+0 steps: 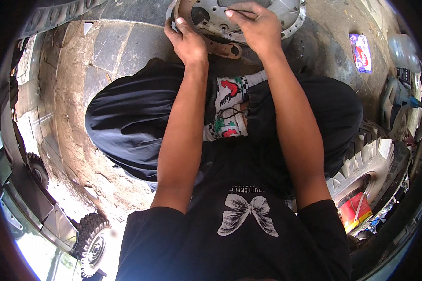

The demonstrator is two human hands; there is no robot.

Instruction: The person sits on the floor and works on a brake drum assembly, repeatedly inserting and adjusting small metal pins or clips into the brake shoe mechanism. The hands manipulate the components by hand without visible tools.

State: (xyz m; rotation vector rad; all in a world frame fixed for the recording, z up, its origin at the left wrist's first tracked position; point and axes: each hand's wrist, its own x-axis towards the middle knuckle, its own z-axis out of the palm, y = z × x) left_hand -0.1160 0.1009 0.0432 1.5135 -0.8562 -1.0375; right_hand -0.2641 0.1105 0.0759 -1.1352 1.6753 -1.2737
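A person seated cross-legged on a stone floor (115,44) works with 2 bare hands over a pale metal housing (293,29), just beyond the crossed feet. The right hand (262,33) is above the housing, thumb and forefinger drawn together in a pinch on a slim dark piece (243,12), too small to identify. The left hand (188,43) is at the housing's left side, its thumb against a curved brown metal part (216,47); whether its fingers close fully around the part cannot be told. That part curves along the housing's near left edge and ends in a ring between the 2 hands. A purple packet (360,53) lies on the floor to the right, near a clear plastic bottle (404,52).
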